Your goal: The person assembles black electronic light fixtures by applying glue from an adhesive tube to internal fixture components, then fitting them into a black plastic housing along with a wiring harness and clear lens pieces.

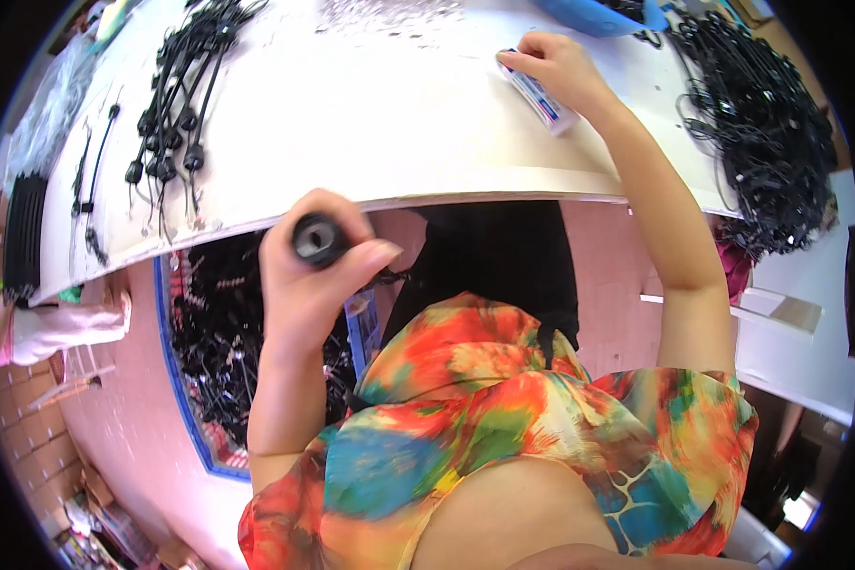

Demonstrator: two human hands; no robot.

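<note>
Just off the table's front edge, my left hand (290, 285) is closed around a black round part (318, 239), whose end with a grey hollow centre faces up. A thin dark piece juts out below that hand's thumb; I cannot tell whether it belongs to the part. My right hand (568, 74) reaches out over the right half of the white table (399, 114). Its fingers grip the far end of a slim white tube (541, 103) with blue and red print, lying slantwise at the tabletop. Part of the tube is hidden under the palm.
Black cables with round ends (176, 133) lie at the table's left. A big tangle of black cables (755, 123) covers its right end. A blue basin (603, 14) stands at the back. Beside my legs, a blue-rimmed bin (182, 399) holds black parts. Another person (52, 328) is at far left.
</note>
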